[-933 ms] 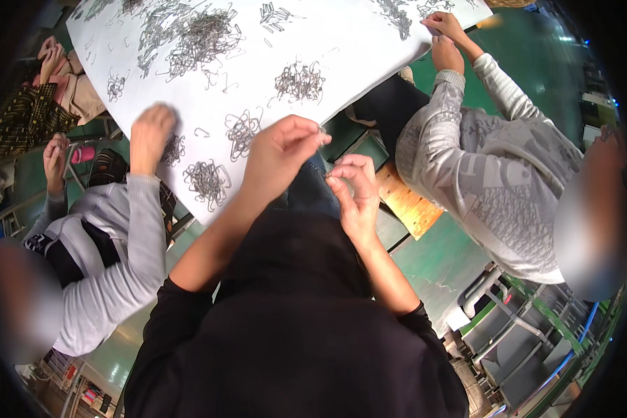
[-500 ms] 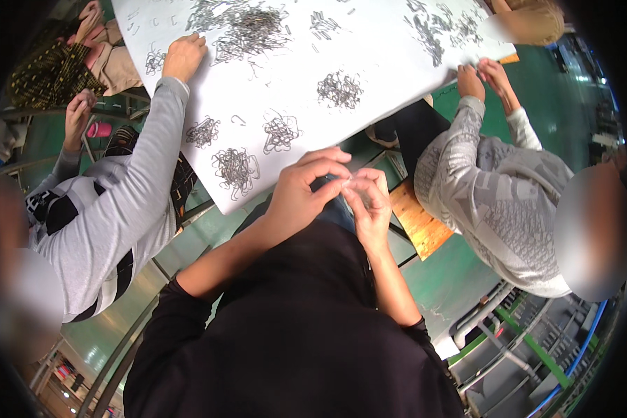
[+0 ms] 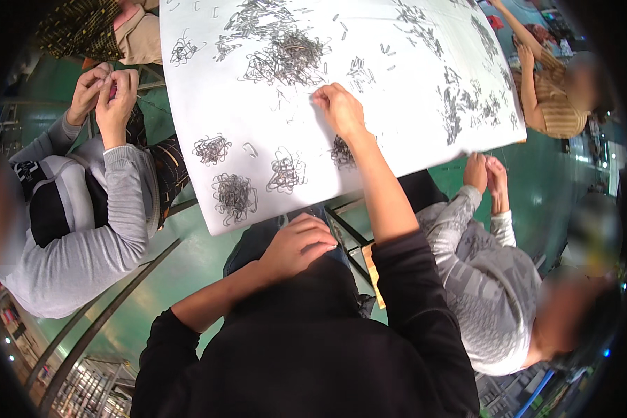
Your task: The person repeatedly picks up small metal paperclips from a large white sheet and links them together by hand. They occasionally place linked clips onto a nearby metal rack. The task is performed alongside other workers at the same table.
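Reaching out since the earlier frame, the right hand (image 3: 338, 110) has parted from the left hand (image 3: 301, 242), which hangs above the lap with curled fingers, thumb close by; whether it pinches anything I cannot tell. Clocked from it, three loose, springy-looking piles of thin bent wires (image 3: 233, 197) lie between ten and twelve on the smooth white desk (image 3: 209, 97). The right forearm (image 3: 377, 181) crosses at one, partly hiding another pile (image 3: 341, 151). Farther off, its fingertips are bunched, grip unclear, near a dark tangled heap (image 3: 296, 57) at twelve; slimmer pieces (image 3: 453, 115) scatter toward two
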`<state>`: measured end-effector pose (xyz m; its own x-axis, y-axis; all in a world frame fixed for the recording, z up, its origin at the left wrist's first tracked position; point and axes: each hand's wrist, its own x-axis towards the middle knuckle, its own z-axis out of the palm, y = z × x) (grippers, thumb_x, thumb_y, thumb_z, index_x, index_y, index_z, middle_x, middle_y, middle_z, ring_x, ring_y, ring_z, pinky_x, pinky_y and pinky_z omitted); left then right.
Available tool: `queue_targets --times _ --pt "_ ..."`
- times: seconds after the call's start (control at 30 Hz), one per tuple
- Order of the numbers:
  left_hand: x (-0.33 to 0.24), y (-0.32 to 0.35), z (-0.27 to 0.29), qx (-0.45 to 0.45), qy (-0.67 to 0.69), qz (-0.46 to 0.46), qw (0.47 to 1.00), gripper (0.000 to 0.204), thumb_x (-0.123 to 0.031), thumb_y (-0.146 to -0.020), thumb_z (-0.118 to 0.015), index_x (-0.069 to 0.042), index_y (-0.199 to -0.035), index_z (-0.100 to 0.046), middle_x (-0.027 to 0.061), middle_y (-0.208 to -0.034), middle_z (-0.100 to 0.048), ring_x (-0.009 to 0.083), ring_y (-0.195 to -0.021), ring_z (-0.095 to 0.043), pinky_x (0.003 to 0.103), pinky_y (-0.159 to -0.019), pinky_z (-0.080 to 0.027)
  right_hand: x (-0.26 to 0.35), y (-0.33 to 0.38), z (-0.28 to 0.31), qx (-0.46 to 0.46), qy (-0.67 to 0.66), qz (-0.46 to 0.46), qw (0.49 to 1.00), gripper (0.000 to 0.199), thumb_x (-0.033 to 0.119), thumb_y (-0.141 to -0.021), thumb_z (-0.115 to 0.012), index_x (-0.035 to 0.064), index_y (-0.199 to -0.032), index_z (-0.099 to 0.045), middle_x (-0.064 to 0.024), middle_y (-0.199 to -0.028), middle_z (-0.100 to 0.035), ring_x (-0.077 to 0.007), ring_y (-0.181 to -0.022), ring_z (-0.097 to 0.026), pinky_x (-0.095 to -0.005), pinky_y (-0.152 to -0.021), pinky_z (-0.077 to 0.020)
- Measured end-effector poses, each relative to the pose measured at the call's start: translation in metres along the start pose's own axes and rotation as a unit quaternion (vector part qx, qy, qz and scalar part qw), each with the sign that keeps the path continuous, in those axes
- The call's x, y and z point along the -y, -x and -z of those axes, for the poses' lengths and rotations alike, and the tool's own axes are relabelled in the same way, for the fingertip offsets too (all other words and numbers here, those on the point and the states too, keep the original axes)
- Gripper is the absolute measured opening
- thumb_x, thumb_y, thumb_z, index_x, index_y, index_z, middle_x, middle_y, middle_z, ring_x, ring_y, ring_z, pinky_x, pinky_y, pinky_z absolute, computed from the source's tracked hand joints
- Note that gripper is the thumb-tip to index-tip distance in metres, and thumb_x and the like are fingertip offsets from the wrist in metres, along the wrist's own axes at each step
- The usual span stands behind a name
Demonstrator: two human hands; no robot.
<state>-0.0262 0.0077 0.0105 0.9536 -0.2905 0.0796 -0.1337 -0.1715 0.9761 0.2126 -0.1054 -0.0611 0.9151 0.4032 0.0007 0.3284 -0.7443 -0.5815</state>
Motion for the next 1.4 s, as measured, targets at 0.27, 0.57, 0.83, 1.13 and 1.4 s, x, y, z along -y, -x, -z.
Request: queue_targets --times 0.27,0.57,0.83,1.13,1.4 --pt "0.006 -0.001 -0.005 -0.012 -0.001 -0.01 1.0 0.007 -0.012 -0.083 -0.067 -0.007 -0.088 -0.067 0.0064 -0.092 -0.065 0.0252 -0.093 -0.06 0.034 -0.083 -0.048 0.0 -0.013 -0.016 0.08 0.141 0.006 0.987 0.017 0.017 -0.091 -0.055 0.002 -0.095 -0.063 -0.0123 -0.098 -0.065 -0.0258 -0.08 -0.066 -0.0372 -0.071 -0.0518" --pt "0.004 -0.003 -0.002 -0.007 -0.018 -0.077 0.997 0.006 0.0 -0.078 -0.069 -0.002 -0.084 -0.066 0.0074 -0.085 -0.067 0.0242 -0.083 -0.063 0.034 -0.078 -0.05 0.055 0.182 0.062 -0.04 -0.538 -0.252 0.803 0.01 0.008 -0.093 -0.059 -0.0009 -0.098 -0.059 -0.0051 -0.084 -0.063 -0.0078 -0.065 -0.054 -0.021 -0.056 -0.0413" --pt "-0.001 -0.001 -0.004 -0.021 -0.034 -0.112 0.993 0.014 0.001 -0.078 -0.069 -0.005 -0.09 -0.068 0.0059 -0.086 -0.067 0.0229 -0.084 -0.061 0.033 -0.072 -0.05 0.116 0.272 0.053 -0.183 -0.575 -0.25 0.757 0.006 0.007 -0.089 -0.064 0.0014 -0.093 -0.063 -0.0017 -0.104 -0.054 -0.0079 -0.091 -0.051 -0.0205 -0.078 -0.0417" --pt "-0.006 -0.01 -0.012 -0.009 -0.03 -0.105 0.994 0.022 0.004 -0.075 -0.07 -0.004 -0.096 -0.067 0.0074 -0.087 -0.067 0.0214 -0.085 -0.063 0.031 -0.073 -0.051 0.112 0.268 0.034 -0.301 -0.5 -0.214 0.783 0.008 0.007 -0.088 -0.065 0.0012 -0.092 -0.061 -0.0047 -0.108 -0.049 -0.0118 -0.096 -0.049 -0.0248 -0.084 -0.0416" --pt "0.06 -0.111 0.022 -0.019 -0.111 -0.095 0.989 0.022 -0.01 -0.08 -0.071 -0.006 -0.102 -0.068 0.0106 -0.103 -0.065 0.0264 -0.098 -0.06 0.036 -0.084 -0.049 0.095 0.268 0.041 -0.315 -0.369 -0.146 0.862 0.007 0.004 -0.083 -0.068 0.0031 -0.087 -0.062 -0.0082 -0.102 -0.049 -0.0192 -0.094 -0.05 -0.0302 -0.085 -0.0416"
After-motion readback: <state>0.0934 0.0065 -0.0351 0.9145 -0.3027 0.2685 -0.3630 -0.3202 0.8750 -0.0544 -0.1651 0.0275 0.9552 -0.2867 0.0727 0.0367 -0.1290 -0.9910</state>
